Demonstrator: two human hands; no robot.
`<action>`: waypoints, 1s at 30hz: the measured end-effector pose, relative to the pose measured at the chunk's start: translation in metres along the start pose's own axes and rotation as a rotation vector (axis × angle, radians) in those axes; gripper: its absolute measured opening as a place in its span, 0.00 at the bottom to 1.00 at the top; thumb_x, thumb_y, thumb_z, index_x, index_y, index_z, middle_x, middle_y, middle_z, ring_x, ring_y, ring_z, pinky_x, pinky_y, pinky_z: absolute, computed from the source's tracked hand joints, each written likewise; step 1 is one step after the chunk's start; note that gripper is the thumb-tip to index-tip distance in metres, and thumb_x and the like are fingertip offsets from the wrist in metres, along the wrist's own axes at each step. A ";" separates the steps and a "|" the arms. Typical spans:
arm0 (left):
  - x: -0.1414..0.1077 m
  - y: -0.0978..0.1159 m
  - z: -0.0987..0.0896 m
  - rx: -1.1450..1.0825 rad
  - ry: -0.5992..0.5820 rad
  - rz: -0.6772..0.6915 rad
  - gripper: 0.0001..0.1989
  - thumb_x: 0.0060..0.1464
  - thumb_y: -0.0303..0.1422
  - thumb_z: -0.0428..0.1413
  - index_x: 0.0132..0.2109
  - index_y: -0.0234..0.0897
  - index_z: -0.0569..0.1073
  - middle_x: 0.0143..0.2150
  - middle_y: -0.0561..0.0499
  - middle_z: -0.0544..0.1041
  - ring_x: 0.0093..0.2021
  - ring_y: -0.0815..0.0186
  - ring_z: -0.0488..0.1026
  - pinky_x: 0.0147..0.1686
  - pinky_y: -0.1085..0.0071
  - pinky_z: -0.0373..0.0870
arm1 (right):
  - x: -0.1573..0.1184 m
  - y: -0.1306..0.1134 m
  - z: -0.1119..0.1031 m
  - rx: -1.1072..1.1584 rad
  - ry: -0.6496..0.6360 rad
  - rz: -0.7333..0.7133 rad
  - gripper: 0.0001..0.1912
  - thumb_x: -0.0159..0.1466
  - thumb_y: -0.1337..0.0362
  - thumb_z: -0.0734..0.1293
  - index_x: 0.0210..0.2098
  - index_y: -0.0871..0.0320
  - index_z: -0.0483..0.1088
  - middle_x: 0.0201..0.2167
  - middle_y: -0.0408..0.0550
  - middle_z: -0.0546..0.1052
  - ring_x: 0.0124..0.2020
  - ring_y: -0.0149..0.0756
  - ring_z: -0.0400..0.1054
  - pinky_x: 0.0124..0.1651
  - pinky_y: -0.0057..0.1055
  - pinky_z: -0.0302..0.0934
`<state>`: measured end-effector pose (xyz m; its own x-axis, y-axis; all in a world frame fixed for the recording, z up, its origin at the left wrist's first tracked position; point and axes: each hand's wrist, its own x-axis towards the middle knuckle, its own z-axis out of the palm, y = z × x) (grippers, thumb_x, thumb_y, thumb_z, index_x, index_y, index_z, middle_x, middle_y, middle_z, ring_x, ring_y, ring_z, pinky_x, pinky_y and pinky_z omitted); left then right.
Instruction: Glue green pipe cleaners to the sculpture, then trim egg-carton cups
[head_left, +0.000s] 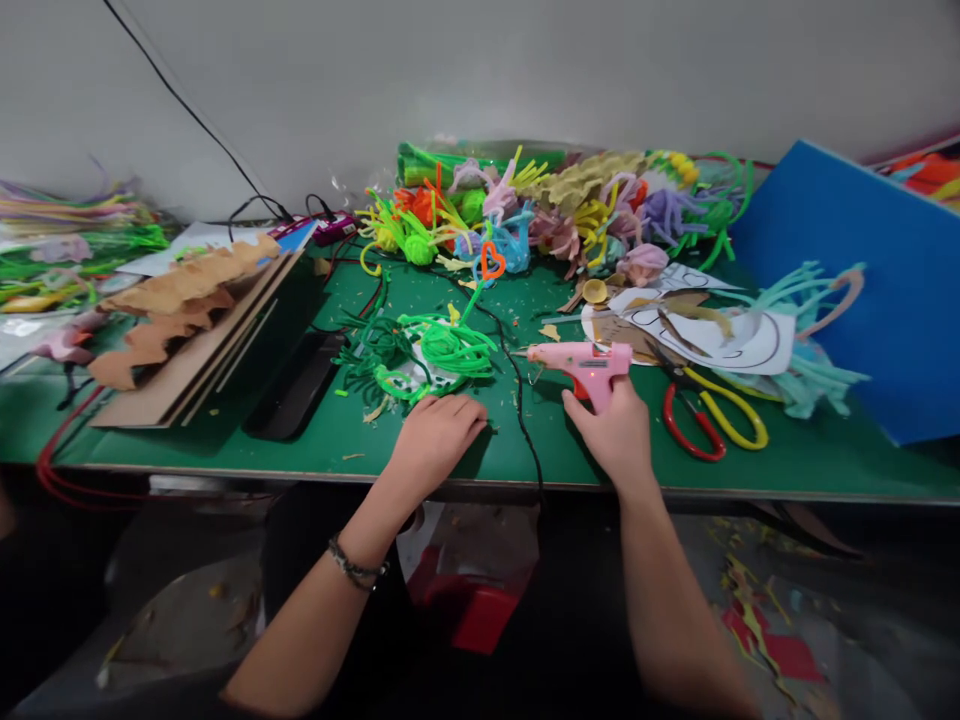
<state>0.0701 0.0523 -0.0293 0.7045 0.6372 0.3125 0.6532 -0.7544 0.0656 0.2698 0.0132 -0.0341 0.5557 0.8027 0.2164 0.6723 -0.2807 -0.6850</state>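
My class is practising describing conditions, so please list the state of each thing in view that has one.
Pink glue gun: gripped by the right hand, small orange light lit
Left hand: fingers curled, close to the green craft piece
Scissors: lying down, handles spread apart
Black phone: lying flat, screen dark
Blue board: tilted
Cardboard sheets: stacked

Place: craft workshop, by its look | Bench: green table [405, 450] against grey wall [525, 80], littered with trimmings [550, 331] | Tools: glue gun [574, 356], scissors [684, 376] | Stock: cardboard sheets [199, 350] stacked at left, blue board [847, 310] at right, bright pipe cleaners [502, 205] heaped along the back | Below: yellow scraps [744, 597] under the table's front edge
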 end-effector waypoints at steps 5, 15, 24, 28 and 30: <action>-0.004 0.004 -0.007 -0.216 0.128 -0.053 0.07 0.57 0.29 0.47 0.35 0.35 0.69 0.29 0.53 0.76 0.29 0.69 0.72 0.29 0.74 0.65 | 0.003 0.005 -0.003 -0.110 0.095 0.044 0.23 0.52 0.56 0.58 0.44 0.64 0.59 0.35 0.60 0.71 0.36 0.49 0.66 0.34 0.39 0.59; -0.032 0.006 -0.018 -0.278 0.161 -0.003 0.09 0.58 0.31 0.46 0.39 0.35 0.70 0.23 0.53 0.75 0.24 0.67 0.72 0.25 0.73 0.67 | 0.005 0.014 -0.008 -0.143 0.126 -0.110 0.22 0.56 0.58 0.55 0.46 0.64 0.61 0.39 0.61 0.70 0.41 0.49 0.64 0.41 0.40 0.58; -0.055 0.000 -0.024 -0.421 0.195 -0.083 0.13 0.58 0.28 0.41 0.42 0.32 0.69 0.37 0.46 0.77 0.36 0.65 0.75 0.36 0.70 0.71 | 0.004 0.012 -0.012 -0.146 0.133 -0.161 0.20 0.57 0.59 0.54 0.45 0.64 0.62 0.41 0.61 0.70 0.42 0.45 0.64 0.42 0.37 0.59; -0.063 0.001 -0.030 -0.414 0.162 -0.116 0.12 0.58 0.28 0.43 0.43 0.33 0.69 0.37 0.47 0.78 0.35 0.65 0.75 0.35 0.71 0.71 | 0.003 0.008 -0.009 -0.166 0.112 -0.170 0.20 0.57 0.60 0.54 0.45 0.65 0.61 0.40 0.62 0.70 0.42 0.47 0.64 0.42 0.38 0.59; -0.067 0.000 -0.033 -0.389 0.152 -0.130 0.11 0.58 0.28 0.44 0.43 0.34 0.69 0.35 0.48 0.78 0.34 0.66 0.75 0.34 0.72 0.70 | 0.000 0.005 -0.011 -0.185 0.101 -0.172 0.19 0.56 0.59 0.55 0.43 0.65 0.62 0.37 0.62 0.70 0.41 0.48 0.64 0.41 0.40 0.58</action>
<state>0.0135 0.0041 -0.0190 0.5556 0.7223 0.4117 0.5604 -0.6912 0.4563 0.2790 0.0059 -0.0299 0.4655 0.7927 0.3936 0.8337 -0.2433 -0.4958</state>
